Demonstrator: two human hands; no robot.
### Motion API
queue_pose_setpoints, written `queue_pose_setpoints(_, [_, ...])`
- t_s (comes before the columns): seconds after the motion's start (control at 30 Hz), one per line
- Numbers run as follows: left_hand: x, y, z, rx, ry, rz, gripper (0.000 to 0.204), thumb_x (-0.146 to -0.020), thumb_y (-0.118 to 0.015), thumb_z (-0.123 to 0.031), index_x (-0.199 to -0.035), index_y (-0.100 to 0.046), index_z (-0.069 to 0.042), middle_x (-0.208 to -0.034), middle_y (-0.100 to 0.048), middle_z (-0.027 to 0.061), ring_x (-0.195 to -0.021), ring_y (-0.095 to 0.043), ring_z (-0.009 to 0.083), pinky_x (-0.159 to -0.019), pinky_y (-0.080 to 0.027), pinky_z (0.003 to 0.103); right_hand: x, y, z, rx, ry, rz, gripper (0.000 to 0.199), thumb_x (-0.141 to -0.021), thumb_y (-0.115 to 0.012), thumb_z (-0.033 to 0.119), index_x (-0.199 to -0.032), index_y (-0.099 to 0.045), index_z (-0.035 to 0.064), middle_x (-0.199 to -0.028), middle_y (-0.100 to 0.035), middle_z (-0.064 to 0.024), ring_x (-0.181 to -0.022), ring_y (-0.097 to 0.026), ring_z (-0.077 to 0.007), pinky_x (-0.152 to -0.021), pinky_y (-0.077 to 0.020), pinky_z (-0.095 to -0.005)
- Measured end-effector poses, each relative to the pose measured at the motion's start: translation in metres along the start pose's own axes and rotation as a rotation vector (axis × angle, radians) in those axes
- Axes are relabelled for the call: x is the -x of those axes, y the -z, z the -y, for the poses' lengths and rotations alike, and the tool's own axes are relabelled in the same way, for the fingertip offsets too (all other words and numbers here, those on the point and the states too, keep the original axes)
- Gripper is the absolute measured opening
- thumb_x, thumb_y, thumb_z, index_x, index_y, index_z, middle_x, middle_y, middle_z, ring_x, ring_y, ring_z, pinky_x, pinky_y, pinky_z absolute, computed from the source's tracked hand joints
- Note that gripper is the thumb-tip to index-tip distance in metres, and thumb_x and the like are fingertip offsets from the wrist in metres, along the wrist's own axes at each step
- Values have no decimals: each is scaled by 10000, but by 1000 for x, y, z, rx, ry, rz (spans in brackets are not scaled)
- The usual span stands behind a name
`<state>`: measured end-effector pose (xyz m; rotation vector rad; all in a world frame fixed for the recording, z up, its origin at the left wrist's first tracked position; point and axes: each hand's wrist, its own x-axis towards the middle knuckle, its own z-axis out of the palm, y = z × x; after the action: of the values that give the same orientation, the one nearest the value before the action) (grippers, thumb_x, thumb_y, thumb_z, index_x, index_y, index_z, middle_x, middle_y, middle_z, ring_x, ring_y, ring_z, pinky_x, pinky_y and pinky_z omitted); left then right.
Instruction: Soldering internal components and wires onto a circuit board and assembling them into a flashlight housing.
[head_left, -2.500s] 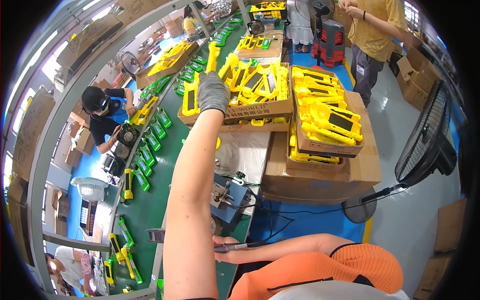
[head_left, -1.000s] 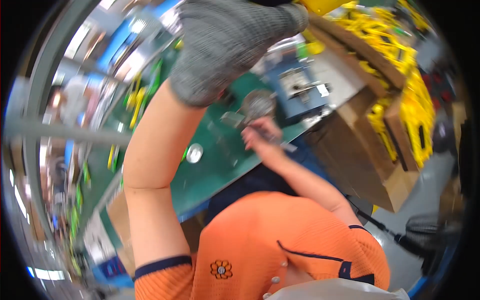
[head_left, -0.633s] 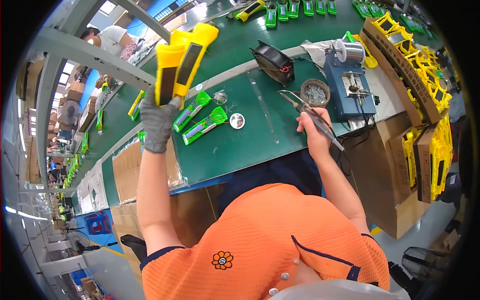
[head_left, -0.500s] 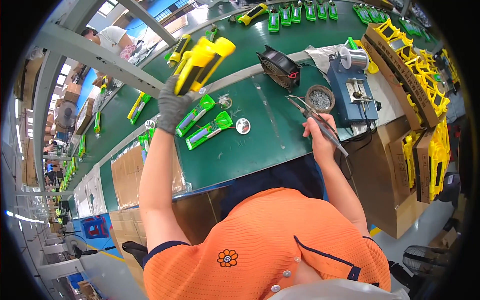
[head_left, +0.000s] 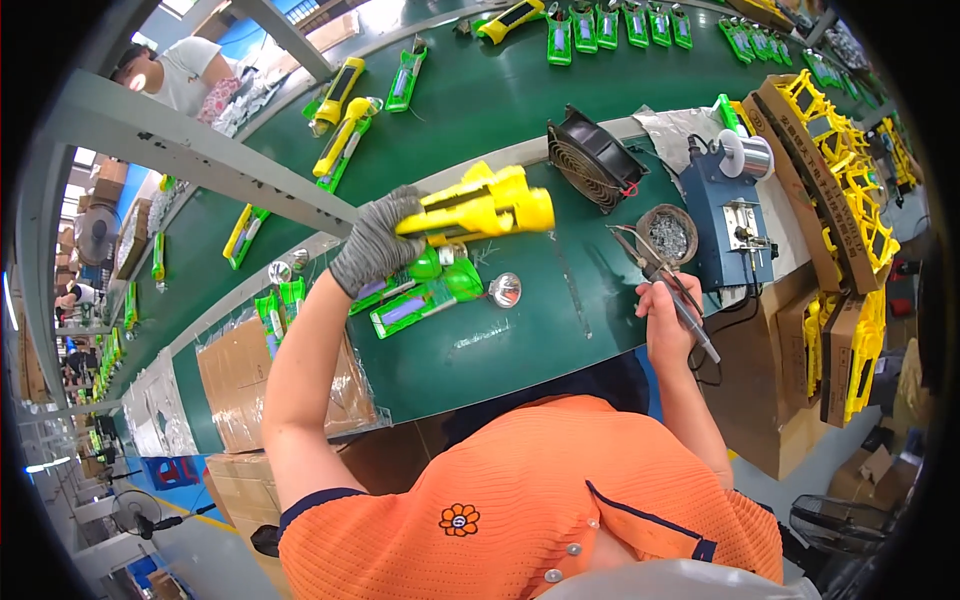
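My left hand (head_left: 378, 245), in a grey knit glove, is closed around a bundle of yellow flashlight housings (head_left: 490, 205) held above the bench. Beneath them lie green casings (head_left: 430, 298) with pale purple cells inside; the hand and bundle partly cover them. A round silver reflector (head_left: 505, 290) sits just right of the casings. My bare right hand (head_left: 668, 312) grips a soldering iron (head_left: 692, 322), its tip pointing up and left beside a round bowl of silvery scraps (head_left: 667, 236).
A black fan (head_left: 592, 160) stands beyond the hands. Right of the bowl is a blue solder feeder (head_left: 722, 215) with a wire spool (head_left: 748, 156). Cardboard boxes of yellow frames (head_left: 835, 170) line the right. A grey metal post (head_left: 200, 150) crosses at left; a co-worker (head_left: 185, 80) sits beyond.
My left hand has lowered the yellow housings and swung them rightward, from upright to nearly level. Two yellow-and-green flashlights on the far belt now show more fully. The right hand still holds the iron.
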<state>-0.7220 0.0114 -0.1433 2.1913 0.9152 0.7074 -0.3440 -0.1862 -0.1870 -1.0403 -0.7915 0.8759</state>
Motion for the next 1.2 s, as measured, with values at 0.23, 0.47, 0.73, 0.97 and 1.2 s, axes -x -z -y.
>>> queue_pose_setpoints(0.23, [5, 0, -37, 6, 67, 151, 367, -741, -754, -21, -1090, -644, -38, -1127, -664, 168, -1008, -672, 317, -886, -542, 354, -3, 1, 0, 18, 29, 37, 158, -966, -590, 53, -1064, -479, -4, -806, -612, -139, -658, -569, -153, -703, -503, -308])
queue_pose_setpoints(0.47, [-4, -4, -39, -237, 116, 184, 353, -695, -754, -64, -1027, -659, 6, -1140, -648, 179, -1018, -638, 340, -903, -525, 377, -4, 0, -3, 1, 1, 44, 141, -961, -575, 13, -1062, -478, -7, -786, -600, -123, -666, -578, -164, -701, -500, -311])
queue_pose_setpoints(0.73, [-18, 22, -12, -328, 219, -157, 295, -833, -691, -41, -1119, -620, -35, -1078, -674, 168, -1018, -653, 324, -931, -509, 387, -5, 0, -2, -28, 0, 34, 155, -959, -587, 9, -1074, -484, -9, -814, -622, -141, -669, -580, -159, -663, -492, -290])
queue_pose_setpoints(0.97, [-59, -7, 16, -789, 370, 91, 404, -899, -678, -236, -1252, -572, -70, -1202, -614, 169, -1152, -573, 360, -1017, -453, 441, -3, 2, -5, -37, -3, 15, 152, -956, -590, 12, -1063, -482, 4, -802, -606, -110, -653, -581, -159, -708, -510, -314])
queue_pose_setpoints(1.2, [-53, -2, -4, -807, -26, 120, 342, -878, -688, -239, -1175, -616, -86, -1177, -625, 139, -1131, -578, 342, -988, -456, 443, -2, 1, 0, -15, -13, 7, 166, -962, -597, 43, -1071, -482, -4, -831, -622, -140, -656, -570, -147, -671, -485, -286])
